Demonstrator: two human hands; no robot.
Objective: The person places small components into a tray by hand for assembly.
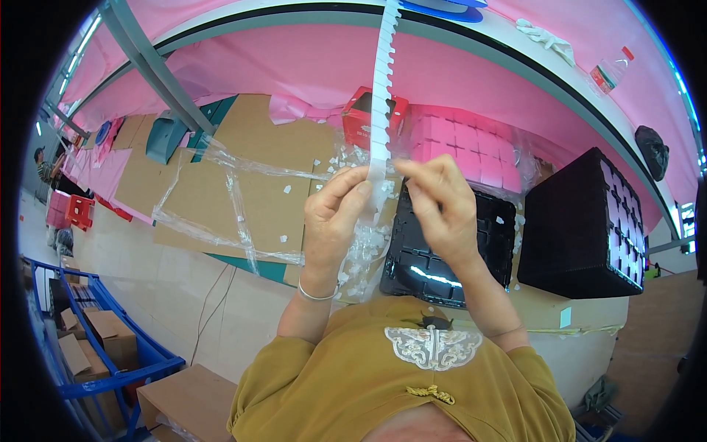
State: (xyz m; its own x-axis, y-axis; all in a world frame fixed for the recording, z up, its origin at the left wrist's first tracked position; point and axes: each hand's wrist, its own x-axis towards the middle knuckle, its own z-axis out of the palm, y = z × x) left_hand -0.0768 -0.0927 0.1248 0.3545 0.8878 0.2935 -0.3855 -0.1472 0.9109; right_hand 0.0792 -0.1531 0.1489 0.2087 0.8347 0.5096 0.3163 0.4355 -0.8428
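A long white notched strip (381, 96), which looks like a strip of labels, runs down from the shelf to my hands. My left hand (335, 210) is closed, pinching the strip's lower part between thumb and fingers. Close by the strip's right edge is my right hand (442, 210). Its fingers are curled, with the forefinger and thumb pointing at the strip; anything small between them is too small to make out. Beneath my hands lies a black plastic tray (501, 254) with a few white scraps on it.
A black box-shaped stack (563, 228) stands at the right, near stacked pink trays (460, 147) and a red box (357, 121). Cardboard (272, 199) with clear plastic wrap lies at the left. On the shelf are a blue reel (449, 9), a white glove (545, 38) and a bottle (611, 72).
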